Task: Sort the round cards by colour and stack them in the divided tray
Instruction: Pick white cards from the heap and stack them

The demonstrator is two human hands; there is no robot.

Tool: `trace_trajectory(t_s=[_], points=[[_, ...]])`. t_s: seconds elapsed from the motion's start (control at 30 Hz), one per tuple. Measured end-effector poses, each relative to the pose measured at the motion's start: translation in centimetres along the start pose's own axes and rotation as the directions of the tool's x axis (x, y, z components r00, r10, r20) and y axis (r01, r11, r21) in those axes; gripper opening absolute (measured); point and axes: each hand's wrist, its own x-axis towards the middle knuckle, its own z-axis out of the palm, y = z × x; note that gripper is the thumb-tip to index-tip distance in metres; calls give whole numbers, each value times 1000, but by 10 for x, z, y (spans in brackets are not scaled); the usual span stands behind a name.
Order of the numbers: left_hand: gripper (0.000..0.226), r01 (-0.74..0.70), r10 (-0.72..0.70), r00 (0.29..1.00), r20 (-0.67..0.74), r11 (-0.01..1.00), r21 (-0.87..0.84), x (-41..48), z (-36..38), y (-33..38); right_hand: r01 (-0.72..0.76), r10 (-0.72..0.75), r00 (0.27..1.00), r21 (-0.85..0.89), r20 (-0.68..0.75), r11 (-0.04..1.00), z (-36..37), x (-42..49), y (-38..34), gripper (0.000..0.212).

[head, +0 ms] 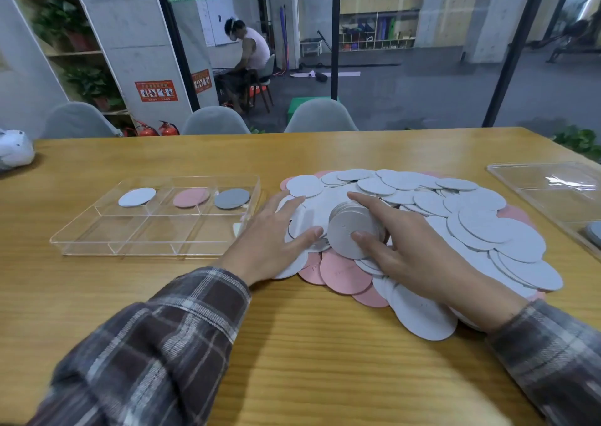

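A small stack of grey cards [351,230] is gripped on edge by the right hand [413,250], thumb on its near face, presumably so that matching cards are gathered before transfer. The left hand [276,230] is laid flat, fingers spread, on the left margin of the loose pile [471,217], apparently to steady it. The divided tray [156,253] is set to the left. Its far compartments are seeded white, pink and grey.

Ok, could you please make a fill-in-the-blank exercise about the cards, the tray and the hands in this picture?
1. In the divided tray, the middle back compartment holds ___ cards.
2. The right hand grips a stack whose cards are ___.
3. The left hand lies flat on the pile, to the ___ of the tray.
Missing words: pink, grey, right.
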Motion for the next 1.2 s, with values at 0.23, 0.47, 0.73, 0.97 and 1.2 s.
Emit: trace_trajectory(t_s=[0.23, 0.47, 0.73, 0.97, 1.2], points=[[78, 70, -63, 984, 169, 997, -34, -1, 6, 8, -36, 36, 999, -4, -32, 999, -7, 2, 0, 55], [77, 47, -32, 981, 192, 996, -74, -2, 12, 22, -109, 109, 993, -14, -34, 994, -16, 5, 5, 54], [74, -26, 31, 999, 19, 978, -206, -3, 6, 26, -125, 123, 991, -28, -54, 992, -19, 1, 8, 54], [74, -163, 136, 973, -188, 977, -135, -2, -2, 23, -148, 148, 982, 7, -115, 989, -18, 3, 8, 55], [73, -142, 135, 990, -50, 870, -472, -4, -3, 30, -134, 137, 985, 42, -108, 990, -18, 3, 8, 56]])
